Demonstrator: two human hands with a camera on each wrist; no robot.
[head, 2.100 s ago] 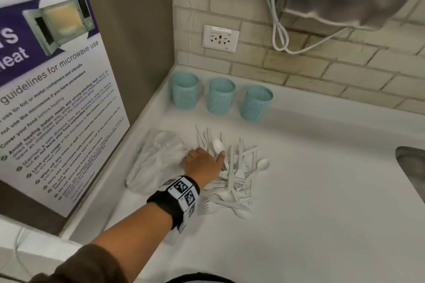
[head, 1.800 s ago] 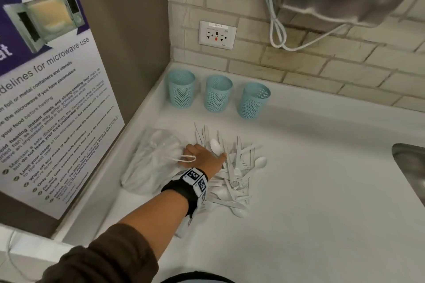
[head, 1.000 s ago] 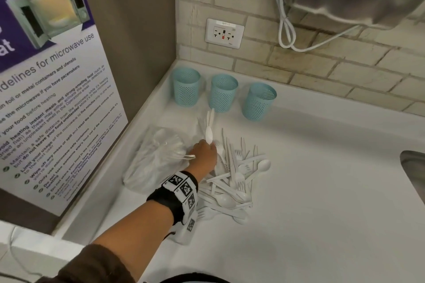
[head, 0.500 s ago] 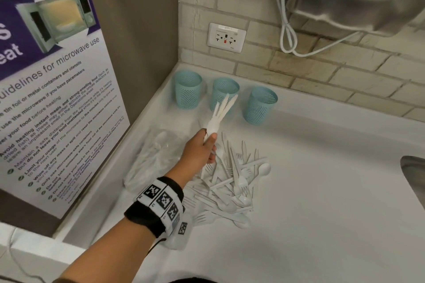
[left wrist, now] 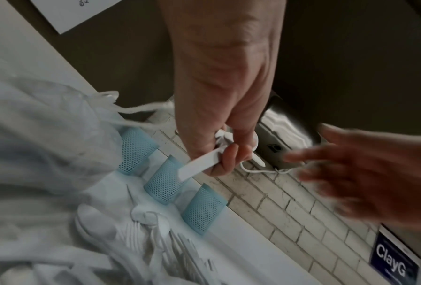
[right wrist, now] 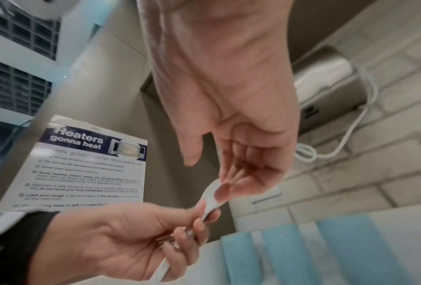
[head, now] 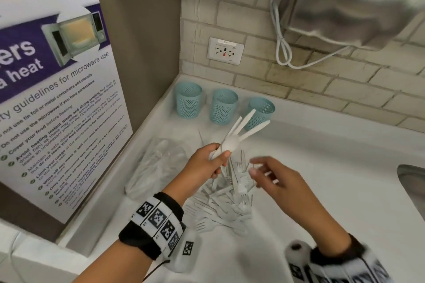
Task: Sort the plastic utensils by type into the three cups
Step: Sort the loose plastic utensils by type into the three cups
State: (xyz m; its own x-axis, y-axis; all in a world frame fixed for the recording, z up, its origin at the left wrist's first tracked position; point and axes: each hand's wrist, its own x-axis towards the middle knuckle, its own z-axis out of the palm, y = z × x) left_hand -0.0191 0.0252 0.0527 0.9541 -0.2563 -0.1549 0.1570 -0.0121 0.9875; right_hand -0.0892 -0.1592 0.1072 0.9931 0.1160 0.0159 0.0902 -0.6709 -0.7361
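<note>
My left hand [head: 219, 156] grips a small bunch of white utensils [head: 243, 128] above the pile, a spoon bowl in front and handles fanned toward the cups. In the left wrist view the fingers [left wrist: 228, 154] curl round the handles [left wrist: 197, 167]. My right hand [head: 255, 167] hovers just right of it, fingers loose and blurred, holding nothing; its fingertips [right wrist: 238, 179] are at the spoon's tip [right wrist: 211, 192]. Three blue mesh cups [head: 188, 103] [head: 224, 107] [head: 262, 108] stand in a row at the back. The pile of white utensils [head: 230, 202] lies below the hands.
A crumpled clear plastic bag [head: 156, 165] lies left of the pile against the counter's raised edge. A microwave poster [head: 57, 99] leans on the left wall. A steel sink [head: 414, 186] opens at the right. A hand dryer [head: 356, 0] and its cord hang above.
The left hand has lifted a bunch of utensils off the pile and raised it toward the cups. The right hand has come into view from the lower right, beside the bunch.
</note>
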